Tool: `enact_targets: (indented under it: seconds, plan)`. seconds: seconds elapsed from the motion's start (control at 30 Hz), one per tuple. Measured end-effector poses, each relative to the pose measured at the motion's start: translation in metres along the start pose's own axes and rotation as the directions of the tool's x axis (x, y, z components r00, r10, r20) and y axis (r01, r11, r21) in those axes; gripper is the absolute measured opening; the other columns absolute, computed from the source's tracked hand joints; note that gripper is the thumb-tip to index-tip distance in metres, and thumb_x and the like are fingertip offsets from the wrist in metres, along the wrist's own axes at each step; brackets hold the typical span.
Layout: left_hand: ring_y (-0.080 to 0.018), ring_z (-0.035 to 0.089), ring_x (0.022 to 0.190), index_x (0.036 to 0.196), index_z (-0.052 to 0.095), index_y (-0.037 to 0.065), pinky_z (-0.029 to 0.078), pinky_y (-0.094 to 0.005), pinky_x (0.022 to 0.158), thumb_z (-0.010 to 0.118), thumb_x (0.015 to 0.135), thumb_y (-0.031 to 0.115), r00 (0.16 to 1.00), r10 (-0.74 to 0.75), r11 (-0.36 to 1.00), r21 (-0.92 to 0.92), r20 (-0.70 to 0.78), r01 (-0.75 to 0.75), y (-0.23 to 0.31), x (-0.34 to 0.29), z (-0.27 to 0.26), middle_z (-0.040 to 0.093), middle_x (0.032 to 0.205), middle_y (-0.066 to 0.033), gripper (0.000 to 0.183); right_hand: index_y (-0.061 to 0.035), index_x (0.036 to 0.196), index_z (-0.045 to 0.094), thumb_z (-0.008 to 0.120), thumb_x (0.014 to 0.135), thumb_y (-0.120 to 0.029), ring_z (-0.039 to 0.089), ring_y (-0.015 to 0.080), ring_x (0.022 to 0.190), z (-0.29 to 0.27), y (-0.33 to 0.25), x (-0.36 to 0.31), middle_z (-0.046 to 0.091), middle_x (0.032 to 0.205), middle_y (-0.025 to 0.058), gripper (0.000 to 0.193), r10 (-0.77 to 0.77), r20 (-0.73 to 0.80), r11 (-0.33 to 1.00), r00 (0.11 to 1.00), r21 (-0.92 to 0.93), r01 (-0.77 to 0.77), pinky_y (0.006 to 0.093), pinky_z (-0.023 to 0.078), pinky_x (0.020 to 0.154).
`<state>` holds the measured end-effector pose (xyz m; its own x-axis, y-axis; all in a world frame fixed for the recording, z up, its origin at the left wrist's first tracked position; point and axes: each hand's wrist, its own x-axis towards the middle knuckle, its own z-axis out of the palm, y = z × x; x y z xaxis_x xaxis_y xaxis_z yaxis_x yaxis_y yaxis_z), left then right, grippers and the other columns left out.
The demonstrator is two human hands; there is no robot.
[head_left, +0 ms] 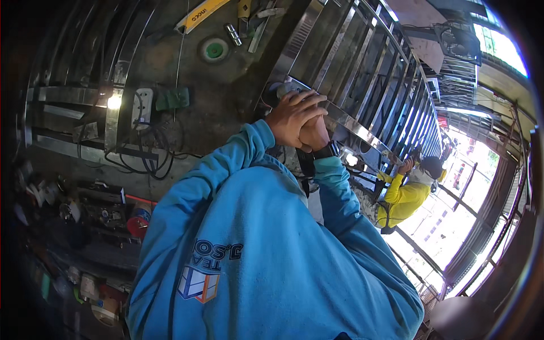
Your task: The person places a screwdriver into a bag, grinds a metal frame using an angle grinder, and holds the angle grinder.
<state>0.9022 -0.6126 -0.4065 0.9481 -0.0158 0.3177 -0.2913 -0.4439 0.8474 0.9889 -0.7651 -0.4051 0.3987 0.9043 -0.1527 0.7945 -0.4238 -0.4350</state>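
Note:
My left hand [288,120] lies over my right hand [315,134], both closed at the near edge of a shiny metal frame [354,129] with many parallel bars. Under them is a dark power tool, mostly hidden, that looks like an angle grinder. Its rounded grey head [288,89] shows just beyond my left fingers, close against the metal. The right hand's fingers are largely covered by the left. A dark band sits on my right wrist.
On the worktop are a grinding disc [215,51] with a green centre, a metal socket [233,34], a yellow-handled tool [201,14] and a white power strip [143,106] with black cables [153,153]. More metal bars [65,95] lie left. A person in yellow [407,195] works at right.

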Motion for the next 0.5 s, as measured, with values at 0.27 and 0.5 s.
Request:
enact_targets:
  seconds: [0.27, 0.5]
  plan:
    - [-0.036, 0.029, 0.149, 0.14, 0.051, 0.019, 0.026, -0.0605, 0.115, 0.095, 0.052, 0.041, 1.0, 0.01, 1.0, -0.006, -0.023, -0.01, 0.0, -0.001, 0.002, 0.037, 0.159, -0.0107, 0.101, -0.0074, 0.135, 0.057, 0.067, 0.082, -0.02, 0.05, 0.0441, 0.125, 0.0, 0.002, 0.003, 0.053, 0.133, 0.0268, 0.055, -0.001, 0.023, 1.0, 1.0, 0.003, 0.001, 0.0494, 0.046, 0.102]
    - [-0.0381, 0.027, 0.149, 0.14, 0.051, 0.019, 0.025, -0.0609, 0.116, 0.095, 0.052, 0.043, 0.999, 0.009, 1.0, 0.016, 0.032, -0.01, -0.009, 0.012, -0.002, 0.034, 0.16, -0.0106, 0.102, -0.0077, 0.135, 0.058, 0.067, 0.082, -0.02, 0.05, 0.0436, 0.126, -0.004, 0.0, 0.004, 0.053, 0.133, 0.0263, 0.055, 0.018, 0.015, 1.0, 1.0, 0.019, -0.018, 0.0495, 0.046, 0.102]
